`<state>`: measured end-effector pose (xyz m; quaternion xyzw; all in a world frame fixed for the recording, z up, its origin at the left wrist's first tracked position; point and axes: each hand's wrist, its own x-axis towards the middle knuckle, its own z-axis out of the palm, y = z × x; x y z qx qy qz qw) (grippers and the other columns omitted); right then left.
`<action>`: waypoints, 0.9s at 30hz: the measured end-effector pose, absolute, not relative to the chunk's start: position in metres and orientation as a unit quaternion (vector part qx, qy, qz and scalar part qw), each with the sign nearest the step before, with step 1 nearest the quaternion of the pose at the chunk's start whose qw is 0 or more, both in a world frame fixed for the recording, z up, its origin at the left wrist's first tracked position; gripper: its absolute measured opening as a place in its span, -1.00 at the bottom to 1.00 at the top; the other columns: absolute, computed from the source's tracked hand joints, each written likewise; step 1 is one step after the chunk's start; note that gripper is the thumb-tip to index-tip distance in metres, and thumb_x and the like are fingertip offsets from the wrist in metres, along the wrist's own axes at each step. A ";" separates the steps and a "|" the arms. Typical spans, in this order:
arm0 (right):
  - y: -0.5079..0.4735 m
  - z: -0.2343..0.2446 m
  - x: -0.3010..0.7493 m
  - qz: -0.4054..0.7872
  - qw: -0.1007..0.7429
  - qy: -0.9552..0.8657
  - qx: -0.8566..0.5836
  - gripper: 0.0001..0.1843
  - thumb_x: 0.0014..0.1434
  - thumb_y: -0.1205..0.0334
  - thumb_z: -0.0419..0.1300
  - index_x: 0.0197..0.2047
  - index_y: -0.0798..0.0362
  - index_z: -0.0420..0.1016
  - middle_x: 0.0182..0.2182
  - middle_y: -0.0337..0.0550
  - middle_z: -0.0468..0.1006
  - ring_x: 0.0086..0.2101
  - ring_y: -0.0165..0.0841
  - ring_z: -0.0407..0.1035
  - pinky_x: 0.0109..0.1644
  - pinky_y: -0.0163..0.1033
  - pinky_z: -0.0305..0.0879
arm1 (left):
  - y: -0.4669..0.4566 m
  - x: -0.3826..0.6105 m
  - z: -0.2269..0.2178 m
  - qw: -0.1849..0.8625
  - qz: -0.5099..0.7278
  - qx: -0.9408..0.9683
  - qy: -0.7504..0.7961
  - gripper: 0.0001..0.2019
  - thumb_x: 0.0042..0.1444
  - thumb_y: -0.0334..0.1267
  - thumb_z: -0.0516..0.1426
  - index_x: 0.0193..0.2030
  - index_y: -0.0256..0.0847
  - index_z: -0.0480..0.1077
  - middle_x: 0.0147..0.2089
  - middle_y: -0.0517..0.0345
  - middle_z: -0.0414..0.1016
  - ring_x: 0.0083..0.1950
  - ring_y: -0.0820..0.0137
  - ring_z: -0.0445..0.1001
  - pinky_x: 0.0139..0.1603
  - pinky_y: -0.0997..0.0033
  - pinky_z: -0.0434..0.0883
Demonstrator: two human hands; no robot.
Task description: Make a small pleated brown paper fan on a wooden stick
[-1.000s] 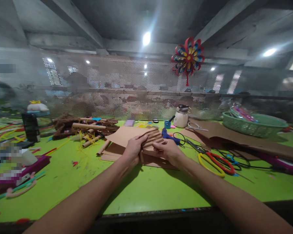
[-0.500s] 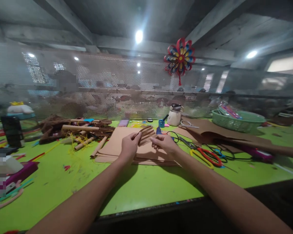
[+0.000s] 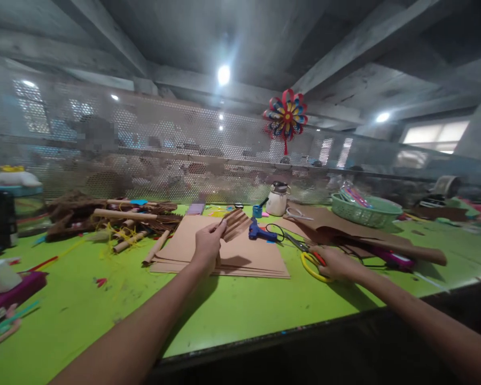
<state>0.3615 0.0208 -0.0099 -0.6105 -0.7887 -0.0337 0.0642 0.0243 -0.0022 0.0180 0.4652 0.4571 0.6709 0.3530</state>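
My left hand pinches a folded piece of striped brown paper above a stack of brown paper sheets. To the right, my right hand is closed on the handles of the scissors, which have yellow and red handles. Their blades point away and to the left, and part of the red handle is hidden under the fingers. Between the paper and the scissors lies a blue glue gun on the green table.
Brown paper rolls and yellow strands lie at the left. Behind stand a white jug and a small blue pot. At the right are a green basket, a large brown sheet and a purple object.
My right hand has let go of the striped paper and moved right onto the scissors. My left hand still holds the paper. The view has shifted, and the glue gun is now uncovered.
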 end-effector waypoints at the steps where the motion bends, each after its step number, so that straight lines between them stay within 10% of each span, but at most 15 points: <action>1: 0.025 -0.012 0.359 -0.015 0.063 -0.783 -0.619 -0.43 -0.17 0.38 0.15 0.01 0.05 0.36 -0.22 0.01 0.49 -0.24 -0.22 0.36 -0.24 -0.29 0.13 | -0.001 0.023 0.017 0.354 0.671 0.464 0.457 -0.60 -0.15 0.01 0.20 -0.37 -0.36 0.45 -0.70 0.34 0.15 -0.71 0.64 -0.08 -0.72 0.59 -0.13; 10: 0.039 -0.001 0.352 0.133 0.189 -0.700 -0.676 -0.71 -0.18 0.34 0.10 -0.29 0.13 0.43 -0.39 -0.03 0.51 -0.39 -0.24 0.39 -0.38 -0.27 0.19 | -0.002 0.015 0.023 0.339 0.683 0.460 0.454 -0.65 -0.12 0.00 0.18 -0.44 -0.33 0.42 -0.74 0.37 0.09 -0.72 0.63 -0.06 -0.73 0.59 -0.12; 16: -0.021 0.023 0.309 0.404 0.490 -0.608 -0.477 -0.66 -0.21 0.25 0.16 -0.28 0.05 0.28 -0.44 -0.10 0.44 -0.41 -0.24 0.39 -0.36 -0.18 0.29 | -0.002 0.010 0.034 0.302 0.718 0.449 0.438 -0.65 -0.12 0.01 0.17 -0.47 -0.32 0.40 -0.76 0.40 -0.01 -0.72 0.61 -0.05 -0.74 0.59 -0.09; 27: -0.041 0.024 0.158 0.506 0.448 -0.654 -0.341 -0.59 0.01 -0.13 0.12 -0.25 0.02 0.25 -0.44 -0.18 0.39 -0.51 -0.40 0.29 -0.53 -0.32 0.23 | -0.015 0.003 0.060 0.247 0.769 0.422 0.412 -0.64 -0.10 0.05 0.15 -0.58 -0.26 0.34 -0.76 0.38 0.03 -0.71 0.61 -0.03 -0.73 0.55 -0.06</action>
